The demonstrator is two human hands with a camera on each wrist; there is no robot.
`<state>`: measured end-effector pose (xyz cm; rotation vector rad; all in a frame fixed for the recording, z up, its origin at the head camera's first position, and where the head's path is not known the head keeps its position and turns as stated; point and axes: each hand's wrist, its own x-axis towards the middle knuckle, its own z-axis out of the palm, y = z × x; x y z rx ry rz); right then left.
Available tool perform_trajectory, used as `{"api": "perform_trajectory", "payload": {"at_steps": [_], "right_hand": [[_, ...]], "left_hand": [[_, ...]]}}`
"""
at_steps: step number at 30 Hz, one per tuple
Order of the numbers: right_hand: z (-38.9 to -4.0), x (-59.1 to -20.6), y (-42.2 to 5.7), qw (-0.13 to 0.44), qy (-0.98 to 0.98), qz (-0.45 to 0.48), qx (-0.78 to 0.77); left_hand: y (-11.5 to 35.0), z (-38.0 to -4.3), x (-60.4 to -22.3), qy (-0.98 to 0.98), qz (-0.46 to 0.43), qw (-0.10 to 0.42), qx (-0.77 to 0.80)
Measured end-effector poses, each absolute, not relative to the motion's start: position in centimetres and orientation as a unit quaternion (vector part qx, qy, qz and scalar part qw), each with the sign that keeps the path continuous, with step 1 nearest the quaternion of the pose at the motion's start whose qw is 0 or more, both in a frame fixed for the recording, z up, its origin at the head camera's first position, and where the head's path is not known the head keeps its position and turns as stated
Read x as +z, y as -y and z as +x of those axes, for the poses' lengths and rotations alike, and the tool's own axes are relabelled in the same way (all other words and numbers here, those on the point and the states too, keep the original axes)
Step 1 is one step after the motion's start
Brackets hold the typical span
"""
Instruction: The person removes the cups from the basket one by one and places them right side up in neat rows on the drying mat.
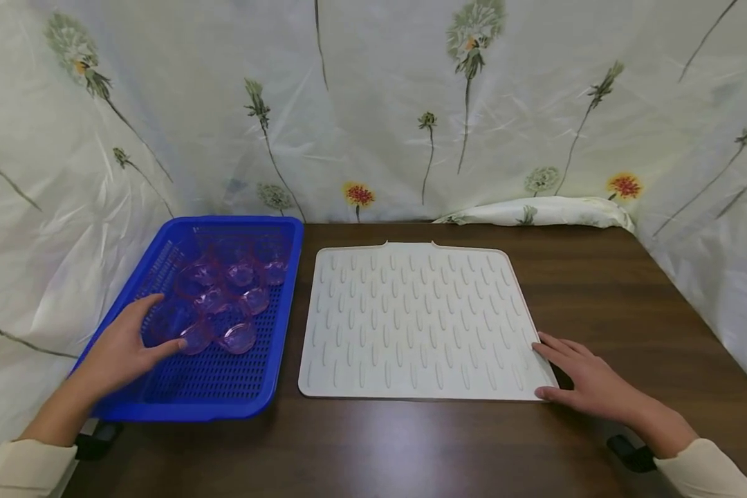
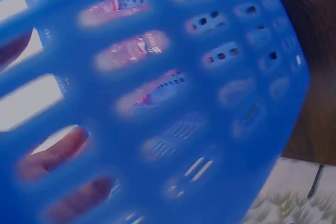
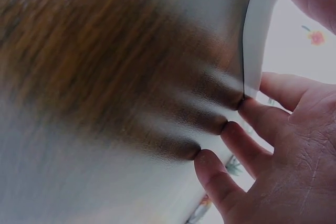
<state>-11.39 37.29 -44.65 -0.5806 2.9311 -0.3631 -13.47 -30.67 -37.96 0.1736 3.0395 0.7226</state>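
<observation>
A pale cloth [image 1: 373,104] hangs along the far, left and right sides, printed with dandelions [image 1: 476,34] and red-orange flowers [image 1: 357,195]; at the far right a rolled fold [image 1: 548,213] of it lies on the brown table [image 1: 398,443]. On the left stands a blue basket [image 1: 180,413] with slotted walls and base; clear pink cups [image 1: 239,337] sit in it, bunched close together, their overlapping outlines hard to tell apart. The left hand [image 1: 121,346] reaches over the basket's near left side, thumb and fingers spread wide about the nearest left cup; whether they touch it cannot be told; in the left wrist view the slotted wall stands in the way, and the fingers show only through its gaps. To the right of the basket, just beside it, a white mat [image 1: 411,321] lies flat, its upper face covered in rows of raised oval ribs; the right hand [image 1: 588,377] rests at its near right edge, fingers apart and slightly bent, some fingertips on the table beside the edge. Dark bands circle both wrists; light sleeves [image 1: 716,470] cover the forearms.
</observation>
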Motion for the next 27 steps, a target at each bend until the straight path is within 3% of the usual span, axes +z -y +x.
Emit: {"api": "perform_trajectory", "payload": {"at_steps": [5, 16, 27], "right_hand": [[-11.2, -44.8, -37.2, 0.066, -0.971, -0.193, -0.122], [-10.9, -44.7, -37.1, 0.057, -0.971, -0.195, -0.123], [-11.0, -44.4, -37.0, 0.067, -0.974, -0.181, -0.120]], "left_hand": [[31.0, -13.8, -38.6, -0.970, 0.046, 0.025, 0.239], [30.7, -14.2, -39.9, -0.969, 0.046, 0.016, 0.243], [31.1, -15.2, -40.3, -0.957, 0.031, 0.070, 0.280]]}}
